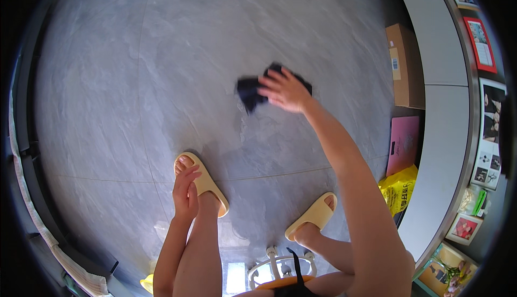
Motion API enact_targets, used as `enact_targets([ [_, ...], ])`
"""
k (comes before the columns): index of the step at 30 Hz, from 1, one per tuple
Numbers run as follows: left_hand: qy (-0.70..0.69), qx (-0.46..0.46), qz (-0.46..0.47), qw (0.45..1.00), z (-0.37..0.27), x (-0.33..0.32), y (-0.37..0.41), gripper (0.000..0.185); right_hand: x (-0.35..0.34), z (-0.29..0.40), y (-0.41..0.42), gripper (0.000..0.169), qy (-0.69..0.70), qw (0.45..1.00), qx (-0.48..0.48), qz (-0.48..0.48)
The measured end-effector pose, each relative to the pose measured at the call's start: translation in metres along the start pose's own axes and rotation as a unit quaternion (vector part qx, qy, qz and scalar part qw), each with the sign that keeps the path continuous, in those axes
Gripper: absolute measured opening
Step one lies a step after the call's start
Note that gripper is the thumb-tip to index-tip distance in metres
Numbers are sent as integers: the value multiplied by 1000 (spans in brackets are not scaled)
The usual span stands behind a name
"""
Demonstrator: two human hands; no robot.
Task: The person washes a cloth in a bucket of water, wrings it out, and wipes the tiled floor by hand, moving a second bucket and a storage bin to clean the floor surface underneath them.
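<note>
A dark, crumpled cloth [249, 91] lies against the grey marbled floor tiles in the upper middle of the view. My right hand [284, 91] is over it, palm down with the fingers spread; some blur keeps me from telling whether the fingers grip the cloth. Near my left leg, above a cream slide sandal [208, 184], hangs my left hand [186, 196] with loosely bent fingers and nothing in it. The other cream sandal [317, 214] is on my right foot.
Along the right stand a cardboard box [408, 66], a pink flat case [403, 143] and a yellow plastic bag [398, 188] under a white cabinet [446, 123] topped with framed pictures. A wheeled stool base [274, 262] is beneath me. Dark furniture lines the left.
</note>
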State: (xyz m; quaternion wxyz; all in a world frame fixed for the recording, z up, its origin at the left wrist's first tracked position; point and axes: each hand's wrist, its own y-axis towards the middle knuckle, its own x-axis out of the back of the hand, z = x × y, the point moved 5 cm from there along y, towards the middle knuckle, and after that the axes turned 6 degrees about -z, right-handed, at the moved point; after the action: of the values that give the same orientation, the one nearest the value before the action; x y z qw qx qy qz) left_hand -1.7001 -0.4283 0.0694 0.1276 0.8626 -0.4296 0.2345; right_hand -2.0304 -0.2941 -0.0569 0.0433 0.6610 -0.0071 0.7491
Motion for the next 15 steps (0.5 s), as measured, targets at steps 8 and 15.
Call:
enact_targets([
  [8, -71, 110, -86, 988, 25, 20, 2, 28, -3, 49, 3, 46, 11, 995, -94, -39],
  [15, -122, 123, -77, 982, 14, -1, 43, 28, -11, 174, -112, 38, 191, 971, 138, 40],
])
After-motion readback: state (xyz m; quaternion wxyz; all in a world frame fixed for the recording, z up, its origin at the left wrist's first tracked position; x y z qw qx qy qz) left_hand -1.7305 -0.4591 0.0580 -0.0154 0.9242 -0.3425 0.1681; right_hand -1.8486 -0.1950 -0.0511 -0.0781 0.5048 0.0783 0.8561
